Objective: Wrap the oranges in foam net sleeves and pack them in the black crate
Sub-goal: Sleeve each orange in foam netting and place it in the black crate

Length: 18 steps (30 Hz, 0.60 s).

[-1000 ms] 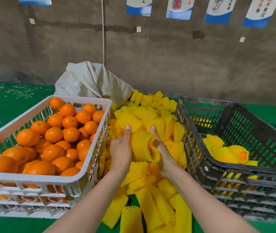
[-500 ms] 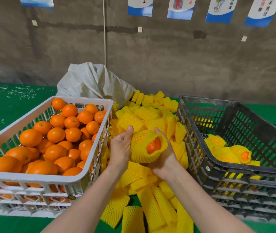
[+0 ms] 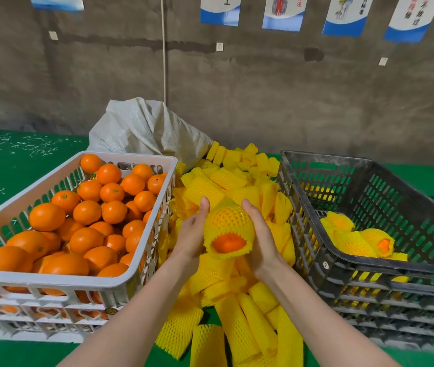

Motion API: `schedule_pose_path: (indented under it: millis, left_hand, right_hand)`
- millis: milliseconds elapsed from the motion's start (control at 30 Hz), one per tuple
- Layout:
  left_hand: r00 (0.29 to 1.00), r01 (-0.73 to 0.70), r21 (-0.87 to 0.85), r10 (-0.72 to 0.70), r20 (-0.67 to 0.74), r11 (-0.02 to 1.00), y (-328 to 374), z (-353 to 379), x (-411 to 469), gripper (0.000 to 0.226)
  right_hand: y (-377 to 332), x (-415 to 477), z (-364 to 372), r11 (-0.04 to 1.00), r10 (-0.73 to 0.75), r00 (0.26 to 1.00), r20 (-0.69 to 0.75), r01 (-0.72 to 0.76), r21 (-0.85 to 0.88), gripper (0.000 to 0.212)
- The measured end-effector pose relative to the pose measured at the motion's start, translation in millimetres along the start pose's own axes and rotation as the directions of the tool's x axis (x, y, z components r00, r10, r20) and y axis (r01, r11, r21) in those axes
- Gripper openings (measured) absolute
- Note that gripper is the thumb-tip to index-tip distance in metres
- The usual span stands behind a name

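Note:
Between my hands is an orange in a yellow foam net sleeve (image 3: 227,229), its bare end showing through the sleeve's open mouth toward me. My left hand (image 3: 190,234) holds its left side and my right hand (image 3: 259,239) holds its right side, thumbs up over the top. The white crate (image 3: 120,283) on the left is full of bare oranges (image 3: 87,211). On the right stands the black crate (image 3: 313,250) with a few wrapped oranges (image 3: 353,238) at its bottom. A heap of loose yellow sleeves (image 3: 237,321) lies between the crates.
A grey woven sack (image 3: 144,128) slumps behind the sleeve pile. The crates stand on a green table cover (image 3: 12,168) strewn with small white scraps at the far left. A concrete wall with hanging posters (image 3: 280,11) closes the back.
The sleeve has been pulled further over the orange, and the wrapped fruit has turned so its open end now faces me. Both hands stay around it at the same spot.

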<state>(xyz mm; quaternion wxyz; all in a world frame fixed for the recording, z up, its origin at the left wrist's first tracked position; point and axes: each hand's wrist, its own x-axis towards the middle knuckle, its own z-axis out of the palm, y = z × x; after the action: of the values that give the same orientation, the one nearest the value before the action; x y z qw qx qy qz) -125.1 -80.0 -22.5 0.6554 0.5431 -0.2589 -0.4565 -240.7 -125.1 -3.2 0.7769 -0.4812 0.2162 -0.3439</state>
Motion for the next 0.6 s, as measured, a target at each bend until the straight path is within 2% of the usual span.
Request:
schedule_pose_path:
  millis: [67,133,200,267,367,433,600]
  left_hand:
    - [0.942,0.297,-0.088,-0.277,0.189,0.951,4,-1,-4,0.070]
    - [0.861,0.446,-0.151,-0.377,0.341,0.882,7,1,-8,0.077]
    - [0.858,0.456,-0.198,-0.369,0.358,0.868,10,4,-8,0.072]
    - [0.886,0.408,-0.209,-0.330,0.326,0.889,8,5,-5,0.067]
    - [0.907,0.336,-0.126,-0.285,0.311,0.933,2,6,0,0.054]
    - [0.897,0.330,-0.101,-0.278,0.345,0.939,0,6,-1,0.044]
    - [0.882,0.328,-0.060,-0.283,0.378,0.943,1,5,-2,0.054]
  right_hand:
    - [-2,2,-7,0.974,-0.126,0.992,-0.023,0.119,-0.191,0.039]
    - [-3,2,-12,0.914,-0.250,0.968,-0.013,0.232,-0.334,0.024]
    - [-3,2,-16,0.878,-0.294,0.956,0.016,0.276,-0.392,0.013]
    - [-2,3,-20,0.839,-0.353,0.935,0.007,0.320,-0.441,0.011]
    - [1,5,-21,0.728,-0.446,0.894,-0.043,0.335,-0.598,0.034]
    - [1,7,-21,0.684,-0.461,0.886,-0.050,0.319,-0.656,0.035]
    - [-7,11,-26,0.667,-0.451,0.890,-0.060,0.292,-0.686,0.038]
